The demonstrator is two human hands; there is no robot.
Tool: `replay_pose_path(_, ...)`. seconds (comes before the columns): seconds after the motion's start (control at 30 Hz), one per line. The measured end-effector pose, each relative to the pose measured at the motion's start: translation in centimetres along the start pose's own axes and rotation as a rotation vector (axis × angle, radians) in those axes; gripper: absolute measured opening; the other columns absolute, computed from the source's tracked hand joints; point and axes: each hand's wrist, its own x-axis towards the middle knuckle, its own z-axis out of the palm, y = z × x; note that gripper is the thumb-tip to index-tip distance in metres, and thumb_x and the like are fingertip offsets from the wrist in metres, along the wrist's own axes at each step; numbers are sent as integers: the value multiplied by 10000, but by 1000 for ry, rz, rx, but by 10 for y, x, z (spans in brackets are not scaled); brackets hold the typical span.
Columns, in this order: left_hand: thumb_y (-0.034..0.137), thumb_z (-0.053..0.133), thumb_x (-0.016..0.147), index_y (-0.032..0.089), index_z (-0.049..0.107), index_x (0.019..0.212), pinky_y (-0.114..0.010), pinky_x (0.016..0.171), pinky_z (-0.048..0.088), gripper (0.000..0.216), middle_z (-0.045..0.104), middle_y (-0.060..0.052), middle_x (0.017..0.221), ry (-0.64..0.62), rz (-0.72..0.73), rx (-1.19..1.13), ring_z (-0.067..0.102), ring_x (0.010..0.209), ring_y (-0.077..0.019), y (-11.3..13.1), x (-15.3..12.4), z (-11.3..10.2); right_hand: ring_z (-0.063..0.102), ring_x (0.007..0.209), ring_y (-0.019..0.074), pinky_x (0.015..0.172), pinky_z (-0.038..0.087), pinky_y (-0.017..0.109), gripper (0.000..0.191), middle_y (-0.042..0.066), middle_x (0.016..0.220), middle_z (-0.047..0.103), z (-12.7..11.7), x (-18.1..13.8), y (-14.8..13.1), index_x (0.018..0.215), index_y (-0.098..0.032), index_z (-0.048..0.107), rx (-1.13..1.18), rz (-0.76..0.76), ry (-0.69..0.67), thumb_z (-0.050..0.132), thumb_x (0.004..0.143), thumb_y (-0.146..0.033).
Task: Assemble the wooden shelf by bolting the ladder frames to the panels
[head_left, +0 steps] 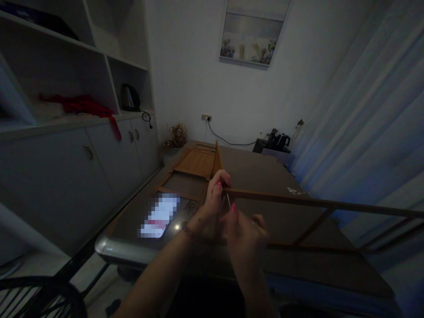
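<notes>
My left hand is closed around the corner of a brown wooden frame, which reaches across the table to the right. Between the thumb and fingers of my right hand is a thin metal rod, its upper end close to that corner. I cannot tell whether it is a hex key or a bolt. An upright wooden board rises just beyond my left hand. To its left lies a slatted wooden panel. Several small metal screws are scattered left of my left wrist.
A lit phone lies near the table's front left corner. Black appliances stand at the far right end. White cabinets line the left side, curtains the right. A black chair is at lower left.
</notes>
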Motion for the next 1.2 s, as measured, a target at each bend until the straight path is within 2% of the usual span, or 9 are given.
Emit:
replay_pose_path(0.13,578,327,868,197,447,689,-306,726,365,438,407,11,657,-4,13,-7,410,669,-137,0,0,0,546,477,101,592,357,251,451,-59,469,569,2,0,-8,641,-205,595,377,298,-176,367,999,-357)
replay_pose_path(0.2,573,331,869,196,453,695,-304,720,361,432,406,12,660,-9,20,-12,407,666,-135,-1,0,-1,552,498,103,611,365,254,456,-56,491,570,3,1,-8,652,-202,583,442,341,-202,356,999,-390)
replay_pose_path(0.37,566,329,878,200,439,708,-293,683,355,418,405,12,662,-18,5,-5,398,655,-134,-3,0,-2,588,701,135,791,345,310,197,-36,685,640,5,2,6,978,-197,580,204,78,45,537,931,-383)
replay_pose_path(0.47,579,322,873,200,435,697,-295,672,348,433,411,7,665,-17,12,5,393,661,-139,-3,0,-2,544,773,153,799,299,335,118,-19,749,634,4,4,12,996,-232,592,57,-142,153,561,927,-322)
replay_pose_path(0.67,574,321,874,200,451,699,-313,721,359,432,419,3,678,-29,29,19,402,676,-143,-5,1,-4,498,783,156,757,347,325,147,-2,736,608,2,9,19,849,-232,644,220,-261,15,530,940,-251)
replay_pose_path(0.87,599,306,868,203,459,711,-318,738,372,452,427,-2,691,-41,8,42,410,688,-148,-4,0,-5,534,938,172,830,369,341,282,17,950,659,-9,11,39,1210,-244,592,190,-416,-196,533,936,-212)
replay_pose_path(0.97,615,308,860,203,459,708,-319,729,369,465,428,-2,687,-45,4,44,408,685,-149,-3,1,-5,550,970,167,855,389,331,354,31,1012,665,-15,15,45,1278,-218,546,150,-495,-246,552,924,-195)
replay_pose_path(1.07,640,307,850,202,451,692,-324,736,366,487,422,2,664,-46,11,43,402,674,-147,-2,2,-4,573,950,156,878,398,320,285,20,977,683,-15,21,46,1181,-203,599,137,-557,-219,603,897,-199)
replay_pose_path(1.2,615,285,872,202,451,696,-316,715,362,478,409,6,656,-32,14,36,400,669,-144,0,1,-3,579,855,147,838,405,299,123,3,830,690,-6,28,43,992,-199,643,117,-629,-44,627,884,-252)
